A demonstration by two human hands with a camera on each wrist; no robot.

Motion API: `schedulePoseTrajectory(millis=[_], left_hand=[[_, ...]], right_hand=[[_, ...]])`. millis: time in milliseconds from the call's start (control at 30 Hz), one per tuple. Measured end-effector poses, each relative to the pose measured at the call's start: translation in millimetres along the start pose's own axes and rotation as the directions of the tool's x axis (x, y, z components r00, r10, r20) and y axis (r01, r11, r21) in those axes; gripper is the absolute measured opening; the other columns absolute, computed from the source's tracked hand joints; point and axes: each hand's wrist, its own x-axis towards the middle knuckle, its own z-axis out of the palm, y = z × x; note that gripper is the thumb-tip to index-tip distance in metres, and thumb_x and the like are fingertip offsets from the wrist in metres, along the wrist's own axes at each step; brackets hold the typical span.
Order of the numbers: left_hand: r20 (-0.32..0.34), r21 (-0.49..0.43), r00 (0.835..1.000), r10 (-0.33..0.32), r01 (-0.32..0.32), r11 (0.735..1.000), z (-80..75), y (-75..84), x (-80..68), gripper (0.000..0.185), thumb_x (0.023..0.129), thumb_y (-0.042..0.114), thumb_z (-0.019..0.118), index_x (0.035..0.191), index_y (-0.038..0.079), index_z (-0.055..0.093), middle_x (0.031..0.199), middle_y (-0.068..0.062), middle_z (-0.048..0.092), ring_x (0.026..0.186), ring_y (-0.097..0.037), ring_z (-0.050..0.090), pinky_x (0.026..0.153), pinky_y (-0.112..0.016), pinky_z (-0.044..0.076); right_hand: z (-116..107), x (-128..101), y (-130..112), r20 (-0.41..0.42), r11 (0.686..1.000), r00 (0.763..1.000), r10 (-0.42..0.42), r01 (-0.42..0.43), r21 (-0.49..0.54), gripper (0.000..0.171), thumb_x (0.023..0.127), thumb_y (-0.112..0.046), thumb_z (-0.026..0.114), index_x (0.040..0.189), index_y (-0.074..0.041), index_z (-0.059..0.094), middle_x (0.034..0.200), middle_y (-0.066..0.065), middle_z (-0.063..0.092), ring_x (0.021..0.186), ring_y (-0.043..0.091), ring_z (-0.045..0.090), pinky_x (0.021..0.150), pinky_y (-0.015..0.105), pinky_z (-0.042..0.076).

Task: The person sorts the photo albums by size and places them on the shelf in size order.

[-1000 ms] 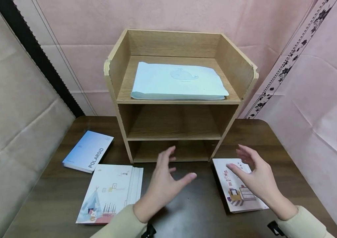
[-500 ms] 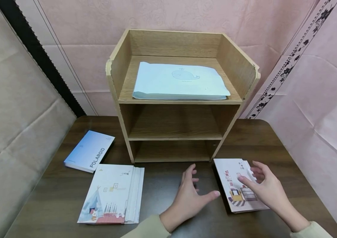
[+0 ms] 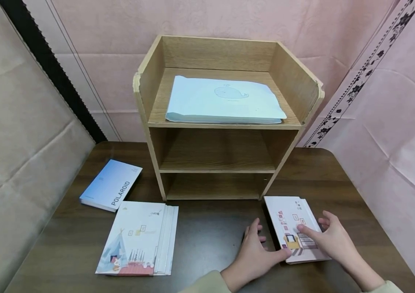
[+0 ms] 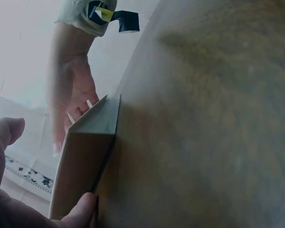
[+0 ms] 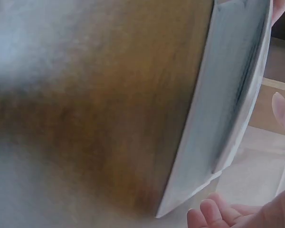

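At the right of the table lies a small stack of white illustrated booklets [image 3: 284, 215], its top cover showing drawn furniture. My left hand [image 3: 258, 256] is at the stack's near left side, fingers spread, with the thumb tip overlapping the cover's near corner. In the left wrist view a fingertip meets the lower edge of the stack's spine [image 4: 78, 166]. My right hand [image 3: 335, 242] reaches in from the other side, thumb above the cover and fingers beside the right edge. The right wrist view shows its fingers [image 5: 211, 211] loosely bent beside the page edges [image 5: 223, 90].
A wooden shelf [image 3: 217, 171] stands at the back, with a pale blue whale-print folder-like item [image 3: 226, 99] on top. To the left lie a blue POLAROID book [image 3: 110, 185] and a fanned pile of white booklets [image 3: 134, 240]. Cloth [image 3: 394, 162] hangs around the table.
My left hand has moved right and nearer, from in front of the shelf to the right-hand booklets. The right hand has come down toward their right edge. The booklets lie in the same place.
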Motion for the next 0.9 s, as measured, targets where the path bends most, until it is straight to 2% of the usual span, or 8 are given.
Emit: schedulePoseTrajectory(millis=[300,467,633,900], left_hand=[[0.014,-0.083,1.000,0.000,0.001,0.997,14.4,-4.2,6.5,0.104,0.067,0.034,0.089,0.148,0.004,0.031,0.130,-0.003,0.044,0.102,-0.015,0.058,0.073,-0.019,0.052],[0.037,-0.086,0.999,0.001,0.002,0.996,19.3,-3.4,7.8,0.094,0.068,0.025,0.089,0.144,0.004,0.037,0.127,-0.002,0.047,0.097,-0.013,0.060,0.075,-0.019,0.052],[0.065,-0.097,0.997,-0.030,0.036,0.995,24.1,-3.8,7.8,0.090,0.069,0.022,0.089,0.143,0.006,0.041,0.129,-0.004,0.050,0.095,-0.012,0.062,0.075,-0.019,0.052],[0.050,-0.019,0.999,-0.010,0.011,1.000,23.1,-6.4,7.2,0.088,0.073,0.025,0.085,0.145,0.007,0.040,0.133,-0.008,0.052,0.108,-0.013,0.058,0.083,-0.024,0.048]], right_hand=[[3.2,1.7,4.7,0.041,0.999,0.998,0.039,-0.040,0.017,0.119,0.079,-0.058,0.072,0.143,0.019,0.009,0.133,0.044,0.038,0.121,0.052,0.043,0.093,0.058,0.039],[2.8,2.9,4.9,0.060,0.999,0.997,0.051,-0.052,0.011,0.119,0.080,-0.059,0.071,0.143,0.020,0.009,0.133,0.044,0.037,0.121,0.053,0.043,0.093,0.059,0.039],[2.0,3.6,4.8,0.064,0.998,0.996,0.055,-0.055,-0.009,0.117,0.081,-0.060,0.070,0.140,0.023,0.013,0.131,0.045,0.039,0.119,0.053,0.044,0.093,0.059,0.040],[3.1,5.0,8.2,0.075,0.997,0.995,0.070,-0.071,0.006,0.111,0.081,-0.060,0.069,0.137,0.024,0.022,0.125,0.042,0.045,0.112,0.046,0.050,0.088,0.053,0.045]])
